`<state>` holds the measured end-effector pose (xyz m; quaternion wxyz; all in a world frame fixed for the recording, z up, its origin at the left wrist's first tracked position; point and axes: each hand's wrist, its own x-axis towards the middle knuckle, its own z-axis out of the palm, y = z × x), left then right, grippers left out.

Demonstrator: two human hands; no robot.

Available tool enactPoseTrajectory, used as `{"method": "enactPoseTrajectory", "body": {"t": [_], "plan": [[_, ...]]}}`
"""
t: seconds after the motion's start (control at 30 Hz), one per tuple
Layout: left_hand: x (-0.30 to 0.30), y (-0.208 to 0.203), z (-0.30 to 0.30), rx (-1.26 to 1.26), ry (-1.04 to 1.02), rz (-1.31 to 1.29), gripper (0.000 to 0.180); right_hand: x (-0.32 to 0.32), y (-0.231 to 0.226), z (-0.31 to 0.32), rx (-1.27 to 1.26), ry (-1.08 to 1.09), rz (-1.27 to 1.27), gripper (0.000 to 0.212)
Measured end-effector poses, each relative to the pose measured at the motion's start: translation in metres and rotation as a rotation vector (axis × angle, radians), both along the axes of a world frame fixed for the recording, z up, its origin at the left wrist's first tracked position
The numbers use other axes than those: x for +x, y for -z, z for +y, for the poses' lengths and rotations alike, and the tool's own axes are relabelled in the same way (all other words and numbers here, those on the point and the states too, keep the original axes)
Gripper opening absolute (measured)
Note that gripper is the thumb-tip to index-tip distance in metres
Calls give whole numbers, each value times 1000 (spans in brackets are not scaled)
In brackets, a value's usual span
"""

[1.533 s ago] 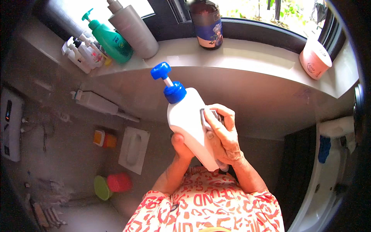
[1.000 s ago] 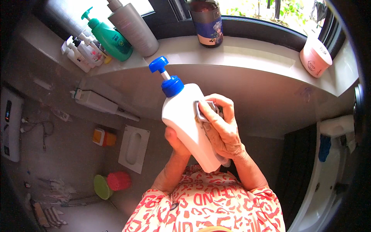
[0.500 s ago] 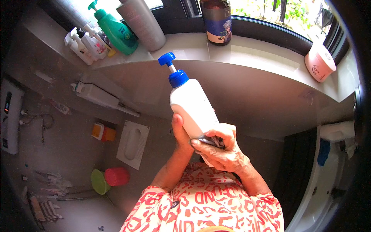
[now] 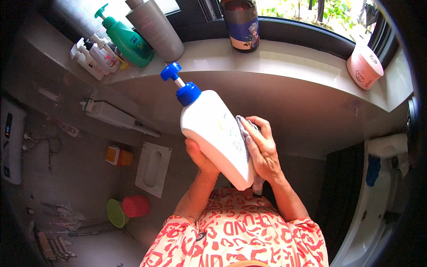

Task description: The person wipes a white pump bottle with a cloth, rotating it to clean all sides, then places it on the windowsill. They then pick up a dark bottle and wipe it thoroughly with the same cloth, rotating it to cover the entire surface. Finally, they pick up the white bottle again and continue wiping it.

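Note:
A white pump bottle (image 4: 215, 135) with a blue pump head tilts up and to the left in front of my chest. My left hand (image 4: 201, 158) is wrapped round its lower left side, thumb showing and the other fingers hidden behind it. Against the bottle's right side my right hand (image 4: 265, 155) presses a greyish cloth (image 4: 243, 123), its fingers bent over the fabric. Part of the cloth hangs below the palm, beside the bottle's base.
On the window ledge (image 4: 284, 61) stand a green pump bottle (image 4: 129, 43), a tall grey bottle (image 4: 156, 31), a dark jar-like bottle (image 4: 241, 26), several small bottles and a pink tub (image 4: 364, 66). Below are a squat toilet (image 4: 153, 170), a green basin (image 4: 116, 213) and a red one (image 4: 136, 206).
The bottle has shifted left and turned to show its printed side. My right hand and the cloth have moved from the bottle's base up along its right side.

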<state>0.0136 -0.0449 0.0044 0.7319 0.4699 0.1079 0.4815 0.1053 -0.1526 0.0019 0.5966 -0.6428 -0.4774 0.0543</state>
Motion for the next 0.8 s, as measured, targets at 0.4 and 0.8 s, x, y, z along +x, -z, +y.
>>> {"method": "enactPoseTrajectory", "body": {"t": [0.4,0.8], "plan": [[4,-8,9,-168,-31,-119,87,-35,-10,-13,86,152,-526,47],[4,-9,9,-233,-110,-74,78,-32,-18,-7,52,83,-635,57]]}}
